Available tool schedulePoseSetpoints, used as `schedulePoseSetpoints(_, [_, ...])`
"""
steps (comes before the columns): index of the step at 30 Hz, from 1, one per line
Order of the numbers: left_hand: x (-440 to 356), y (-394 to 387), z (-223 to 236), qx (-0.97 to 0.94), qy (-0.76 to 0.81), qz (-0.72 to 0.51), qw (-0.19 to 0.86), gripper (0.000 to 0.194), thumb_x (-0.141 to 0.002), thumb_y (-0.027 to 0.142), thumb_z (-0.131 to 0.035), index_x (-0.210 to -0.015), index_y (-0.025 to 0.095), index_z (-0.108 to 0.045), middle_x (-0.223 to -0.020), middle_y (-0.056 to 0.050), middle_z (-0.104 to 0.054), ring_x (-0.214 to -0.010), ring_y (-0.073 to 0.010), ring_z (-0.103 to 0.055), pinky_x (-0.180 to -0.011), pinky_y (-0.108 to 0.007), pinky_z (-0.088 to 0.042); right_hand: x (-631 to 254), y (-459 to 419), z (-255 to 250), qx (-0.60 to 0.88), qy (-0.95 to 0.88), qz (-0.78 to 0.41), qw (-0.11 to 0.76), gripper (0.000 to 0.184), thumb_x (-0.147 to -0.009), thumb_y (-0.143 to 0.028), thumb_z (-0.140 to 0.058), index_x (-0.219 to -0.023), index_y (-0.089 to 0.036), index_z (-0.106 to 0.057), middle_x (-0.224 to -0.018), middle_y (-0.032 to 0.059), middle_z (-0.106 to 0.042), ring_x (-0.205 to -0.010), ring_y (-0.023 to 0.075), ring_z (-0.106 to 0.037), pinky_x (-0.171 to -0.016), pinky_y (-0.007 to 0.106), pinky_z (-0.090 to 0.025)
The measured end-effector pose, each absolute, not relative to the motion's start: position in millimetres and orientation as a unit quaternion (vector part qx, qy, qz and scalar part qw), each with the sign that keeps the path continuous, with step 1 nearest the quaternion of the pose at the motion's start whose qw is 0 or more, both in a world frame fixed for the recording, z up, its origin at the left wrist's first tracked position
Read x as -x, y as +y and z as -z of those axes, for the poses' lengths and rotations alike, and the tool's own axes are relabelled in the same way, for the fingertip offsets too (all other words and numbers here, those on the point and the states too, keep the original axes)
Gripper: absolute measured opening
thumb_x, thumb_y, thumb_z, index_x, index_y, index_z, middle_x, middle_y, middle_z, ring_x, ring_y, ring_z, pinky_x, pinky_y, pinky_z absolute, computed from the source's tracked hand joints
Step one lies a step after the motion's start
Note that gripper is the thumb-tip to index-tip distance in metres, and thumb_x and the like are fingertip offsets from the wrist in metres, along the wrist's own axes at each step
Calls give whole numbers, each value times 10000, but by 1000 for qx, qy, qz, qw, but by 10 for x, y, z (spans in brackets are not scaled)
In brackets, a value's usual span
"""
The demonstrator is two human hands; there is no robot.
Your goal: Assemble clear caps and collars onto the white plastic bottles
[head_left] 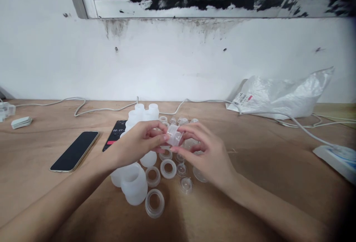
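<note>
Between my two hands is a small translucent plastic cap (174, 135), held above the table. My left hand (146, 138) pinches its left side with thumb and fingers, and my right hand (208, 149) grips the right side. Below and around them lie several frosted screw rings (168, 162) and several small clear domed pieces (186, 185). Frosted white bottles (134, 183) stand in a cluster to the left, partly behind my left hand and forearm. My right hand partly covers some larger clear discs (200, 173).
A dark-screened phone (75, 151) lies left of the bottles, beside another phone showing a timer (118, 132). White cables (186, 101) run along the wall. At the back right sits a plastic bag (283, 95); a power strip (336, 160) is at far right.
</note>
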State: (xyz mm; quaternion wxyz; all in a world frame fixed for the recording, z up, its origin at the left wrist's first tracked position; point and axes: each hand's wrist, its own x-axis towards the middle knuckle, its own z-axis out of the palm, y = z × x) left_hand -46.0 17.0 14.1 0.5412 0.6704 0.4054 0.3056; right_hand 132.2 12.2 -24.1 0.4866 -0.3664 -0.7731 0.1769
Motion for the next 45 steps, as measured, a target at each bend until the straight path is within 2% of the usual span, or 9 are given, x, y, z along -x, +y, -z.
schedulePoseSetpoints(6, [469, 165, -165, -661, 395, -312, 556, 87, -847, 193, -449, -928, 162, -448, -815, -3, -629, -806, -106, -602, -755, -273, -495, -1356, 178, 290, 345, -767, -228, 492, 182, -828, -209, -498, -980, -208, -599, -956, 51, -561, -710, 112, -603, -531, 217, -556])
schedulePoseSetpoints(12, [456, 163, -116, -702, 356, -286, 547, 213, -774, 164, -566, -951, 169, -447, -825, -6, -613, -786, -113, -588, -711, -244, -472, -1374, 150, 263, 392, -772, -97, 490, 51, -789, -189, -553, -772, -201, -599, -719, -10, -620, -605, 104, -583, -525, 213, -513])
schedulePoseSetpoints(16, [453, 154, -105, -717, 369, -277, 522, 146, -829, 201, -482, -967, 172, -445, -787, 3, -606, -698, -97, -584, -605, -201, -467, -1361, 134, 218, 373, -781, -66, 496, 55, -796, -194, -533, -762, -191, -576, -741, 13, -543, -627, 104, -540, -491, 200, -483])
schedulePoseSetpoints(20, [443, 136, -131, -728, 377, -285, 497, 153, -857, 218, -438, -1001, 169, -453, -774, 0, -611, -673, -98, -590, -595, -207, -483, -1378, 196, 219, 363, -769, -196, 488, 184, -797, -281, -543, -960, -199, -515, -947, 52, -545, -847, 159, -556, -624, 254, -513])
schedulePoseSetpoints(24, [443, 138, -147, -721, 346, -306, 516, 164, -877, 229, -411, -1023, 178, -465, -831, -10, -612, -705, -108, -599, -619, -232, -510, -1414, 247, 227, 310, -783, -335, 422, 242, -908, -305, -338, -1088, -220, -477, -983, 41, -567, -905, 149, -550, -745, 284, -483])
schedulePoseSetpoints(29, [439, 157, -94, -738, 348, -294, 498, 174, -895, 214, -360, -1049, 208, -440, -801, 10, -601, -696, -107, -595, -587, -216, -479, -1425, 240, 189, 299, -839, -302, 340, 186, -910, -255, -344, -1001, -192, -494, -794, 10, -569, -722, 124, -526, -662, 258, -428])
schedulePoseSetpoints(38, [414, 97, -97, -757, 412, -246, 444, 192, -888, 199, -314, -1067, 240, -371, -664, 46, -584, -525, -75, -489, -497, -175, -425, -1432, 230, 132, 285, -882, -241, 287, 177, -914, -229, -326, -855, -177, -484, -769, 1, -537, -665, 104, -466, -618, 231, -373])
schedulePoseSetpoints(42, [441, 70, -134, -767, 409, -226, 439, 241, -879, 224, -331, -1114, 251, -379, -780, 19, -577, -577, -93, -536, -523, -213, -466, -1427, 207, 128, 314, -869, -244, 296, 172, -896, -229, -360, -775, -174, -471, -682, -17, -515, -587, 95, -432, -539, 217, -342])
schedulePoseSetpoints(45, [467, 12, -179, -814, 421, -228, 330, 314, -855, 162, -327, -1151, 236, -405, -910, -14, -576, -707, -126, -567, -647, -276, -483, -1429, 195, 120, 326, -867, -215, 310, 165, -882, -225, -381, -754, -174, -470, -631, -26, -467, -560, 93, -414, -517, 216, -325])
